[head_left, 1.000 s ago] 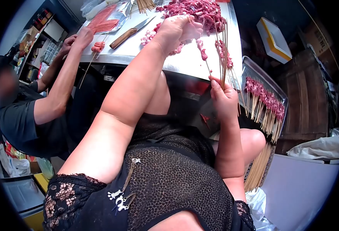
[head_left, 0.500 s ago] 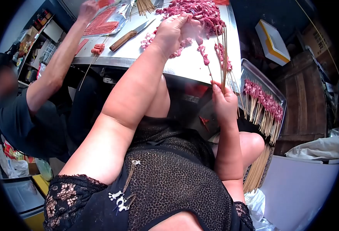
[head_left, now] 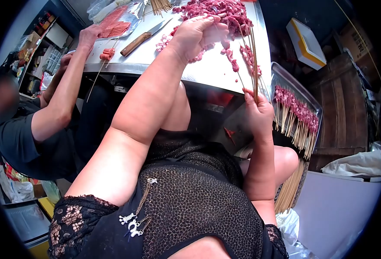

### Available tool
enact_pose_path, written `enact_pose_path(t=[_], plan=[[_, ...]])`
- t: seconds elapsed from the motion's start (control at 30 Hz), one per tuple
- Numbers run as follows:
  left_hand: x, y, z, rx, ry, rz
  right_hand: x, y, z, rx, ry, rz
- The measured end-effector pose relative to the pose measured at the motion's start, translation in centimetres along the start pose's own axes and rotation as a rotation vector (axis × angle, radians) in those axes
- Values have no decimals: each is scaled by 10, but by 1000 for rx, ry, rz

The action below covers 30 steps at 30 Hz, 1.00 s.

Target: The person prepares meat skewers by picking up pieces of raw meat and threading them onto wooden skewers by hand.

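Observation:
My right hand (head_left: 259, 113) is closed around several bamboo skewers (head_left: 254, 64), which point up over the table edge. One thin skewer from this hand carries pieces of raw meat (head_left: 230, 56) along its upper part. At that skewer's far end, my left hand (head_left: 197, 36) is closed in a pinch on meat; its fingertips are partly lost in glare. Just beyond the left hand lies a heap of cut red meat (head_left: 231, 13). A loaded meat skewer (head_left: 249, 58) rests on the table behind the upright skewers.
A wooden-handled knife (head_left: 139, 42) lies on the white table (head_left: 156, 64). At right, a metal tray (head_left: 281, 71) holds rows of meat skewers (head_left: 300, 114), with bare skewers (head_left: 290, 187) below. On the left, a co-worker's hand (head_left: 88, 36) is by pink meat slices (head_left: 114, 28).
My right hand has shifted slightly right and down with the skewers. My left hand stays near the heap. The co-worker's raised hand has come down beside the pink slices.

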<state>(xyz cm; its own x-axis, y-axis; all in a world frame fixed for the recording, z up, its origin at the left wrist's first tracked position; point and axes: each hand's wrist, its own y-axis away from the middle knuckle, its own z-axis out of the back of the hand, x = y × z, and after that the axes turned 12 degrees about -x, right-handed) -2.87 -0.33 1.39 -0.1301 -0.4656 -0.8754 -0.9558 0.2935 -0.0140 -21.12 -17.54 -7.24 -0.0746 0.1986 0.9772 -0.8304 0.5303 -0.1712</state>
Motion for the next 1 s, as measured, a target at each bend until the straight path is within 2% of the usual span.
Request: enact_pose_path(t=[0.23,0.3,0.53,0.57,0.63,0.7,0.8,0.87,0.9,1.0], plan=[[1,6,-4,39,13,33,3,0,-5,-29,45,71],[1,6,-4,47,-2,32,4,0,-6,-24,-43,-1],[0,6,-4,108,-77,22,5,-2,-6,-27,-66,-7],[1,5,-3,108,-76,21,5,-2,-7,0,-143,-45],[3,4,-2,204,-60,60,8,-3,-8,26,-223,-80],[6,6,-7,201,-91,63,15,-3,-8,135,-415,-269],[8,5,-10,187,-80,77,20,-5,-13,157,-488,-279],[11,2,-9,192,243,173,17,-7,-16,155,-463,-260],[11,2,-10,212,283,186,15,-8,-18,149,-440,-240],[23,10,-19,103,123,144,15,-5,-26,136,-406,-275]])
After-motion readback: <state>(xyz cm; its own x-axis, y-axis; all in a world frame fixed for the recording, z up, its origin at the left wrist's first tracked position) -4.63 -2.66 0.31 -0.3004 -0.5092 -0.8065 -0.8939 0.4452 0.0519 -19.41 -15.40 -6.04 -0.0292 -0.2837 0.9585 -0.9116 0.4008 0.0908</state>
